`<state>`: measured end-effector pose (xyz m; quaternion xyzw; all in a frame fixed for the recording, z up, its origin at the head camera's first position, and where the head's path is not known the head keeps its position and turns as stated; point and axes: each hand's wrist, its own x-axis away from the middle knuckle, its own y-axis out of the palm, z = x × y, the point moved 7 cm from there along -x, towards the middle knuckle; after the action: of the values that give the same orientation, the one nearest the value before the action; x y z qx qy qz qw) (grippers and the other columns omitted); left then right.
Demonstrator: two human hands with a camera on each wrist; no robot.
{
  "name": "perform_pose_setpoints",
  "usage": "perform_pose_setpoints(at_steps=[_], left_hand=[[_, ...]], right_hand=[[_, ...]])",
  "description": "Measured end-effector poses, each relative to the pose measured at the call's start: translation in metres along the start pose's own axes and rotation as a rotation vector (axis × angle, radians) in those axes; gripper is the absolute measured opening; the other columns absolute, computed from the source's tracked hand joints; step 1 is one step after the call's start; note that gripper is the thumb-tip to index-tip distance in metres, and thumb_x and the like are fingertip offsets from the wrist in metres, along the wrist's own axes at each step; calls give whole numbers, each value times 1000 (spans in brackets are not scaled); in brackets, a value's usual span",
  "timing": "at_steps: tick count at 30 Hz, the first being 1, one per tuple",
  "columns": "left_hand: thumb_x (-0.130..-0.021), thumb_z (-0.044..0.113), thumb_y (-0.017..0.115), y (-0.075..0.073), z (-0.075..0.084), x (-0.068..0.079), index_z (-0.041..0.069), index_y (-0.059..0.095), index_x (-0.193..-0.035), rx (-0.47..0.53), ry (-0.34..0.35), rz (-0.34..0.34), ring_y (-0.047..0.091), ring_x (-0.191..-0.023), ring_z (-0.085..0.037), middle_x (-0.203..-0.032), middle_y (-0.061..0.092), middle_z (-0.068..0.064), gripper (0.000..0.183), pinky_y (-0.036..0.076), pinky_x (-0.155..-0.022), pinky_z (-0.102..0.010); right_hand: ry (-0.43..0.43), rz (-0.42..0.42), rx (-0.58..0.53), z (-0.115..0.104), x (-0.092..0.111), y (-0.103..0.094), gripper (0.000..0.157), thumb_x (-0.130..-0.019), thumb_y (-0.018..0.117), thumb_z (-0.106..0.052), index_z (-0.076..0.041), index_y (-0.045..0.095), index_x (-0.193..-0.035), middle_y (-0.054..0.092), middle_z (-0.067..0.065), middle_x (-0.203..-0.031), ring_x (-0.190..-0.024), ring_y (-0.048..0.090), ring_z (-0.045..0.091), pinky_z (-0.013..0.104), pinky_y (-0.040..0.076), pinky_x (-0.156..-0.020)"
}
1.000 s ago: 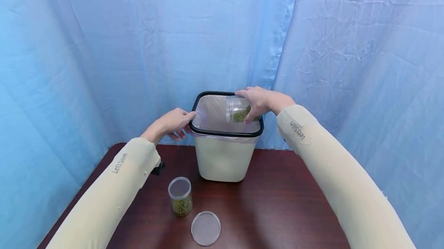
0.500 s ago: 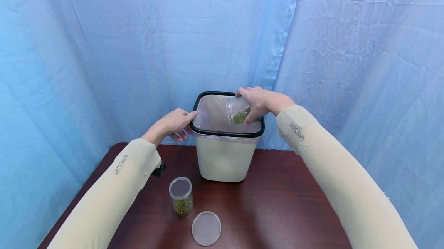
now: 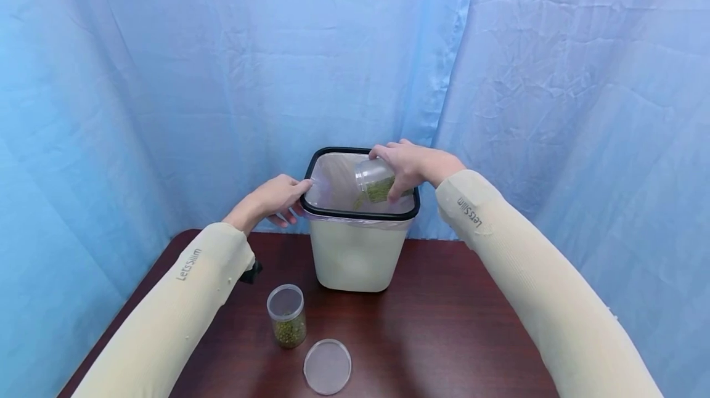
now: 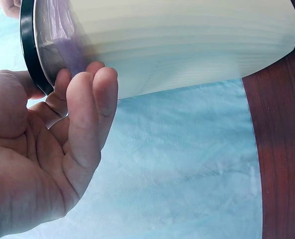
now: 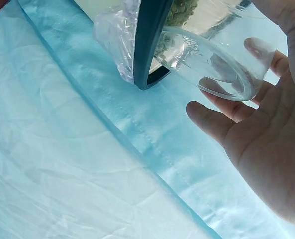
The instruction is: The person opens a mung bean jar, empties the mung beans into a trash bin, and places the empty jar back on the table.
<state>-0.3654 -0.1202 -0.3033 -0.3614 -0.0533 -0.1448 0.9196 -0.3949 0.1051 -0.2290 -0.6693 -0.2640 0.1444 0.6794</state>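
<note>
A cream bin (image 3: 355, 256) with a black rim (image 3: 333, 210) and a clear liner stands on the dark wood table (image 3: 455, 336). My right hand (image 3: 407, 167) grips a clear jar (image 3: 373, 177) of green beans, tipped mouth-down over the bin's opening, with beans spilling out. In the right wrist view the jar's base (image 5: 212, 64) lies against my fingers (image 5: 212, 119). My left hand (image 3: 274, 199) rests on the bin's left rim, thumb over the rim (image 4: 30, 55) and fingers (image 4: 90, 114) along the outer wall.
A second open jar (image 3: 286, 316) with green beans stands on the table in front of the bin. A clear round lid (image 3: 327, 366) lies flat beside it near the front edge. A blue curtain (image 3: 166, 77) hangs behind and around the table.
My right hand has tipped the jar further, mouth lower and to the left, and beans now fall into the bin. The left hand stays on the rim.
</note>
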Motion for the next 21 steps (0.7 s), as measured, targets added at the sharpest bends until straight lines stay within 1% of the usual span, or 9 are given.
perform_pose_setpoints(at_steps=[4, 10, 14, 17, 21], left_hand=[[-109, 47, 38, -1, 0, 1, 4, 68, -96, -2, 3, -4, 64, -64, -20, -90, 67, -11, 54, 58, -59, -34], [-108, 47, 38, -1, -1, 0, 4, 69, -100, -12, 7, 3, 64, -64, -19, -91, 68, -11, 54, 60, -65, -39], [-108, 48, 38, -1, -1, 0, 4, 69, -101, -13, 7, 11, 64, -65, -20, -95, 68, -16, 54, 60, -64, -38], [-108, 48, 38, 0, -1, 0, 4, 69, -101, -10, 6, 11, 65, -67, -22, -97, 68, -17, 55, 60, -63, -37], [-108, 47, 38, 0, -1, 1, 4, 70, -99, -3, 3, 6, 67, -71, -27, -95, 68, -15, 55, 59, -63, -37]], right_hand=[[7, -1, 8, -1, 0, -1, 92, -74, 92, -24, -15, 39, -149, 50, 14, -140, -124, 41, 34, 51, 43, -99], [4, -5, 16, -2, 0, 0, 94, -74, 92, -25, -15, 38, -150, 49, 14, -143, -125, 41, 35, 52, 42, -101], [5, 1, 14, -2, 1, 0, 95, -73, 92, -25, -15, 38, -151, 49, 14, -142, -125, 41, 35, 52, 43, -100], [-1, 12, 12, -1, 2, 1, 95, -73, 92, -25, -15, 39, -151, 50, 13, -141, -123, 41, 34, 51, 43, -99], [-9, 25, 3, 1, 3, 2, 93, -74, 91, -25, -16, 40, -150, 51, 13, -139, -123, 41, 34, 51, 44, -97]])
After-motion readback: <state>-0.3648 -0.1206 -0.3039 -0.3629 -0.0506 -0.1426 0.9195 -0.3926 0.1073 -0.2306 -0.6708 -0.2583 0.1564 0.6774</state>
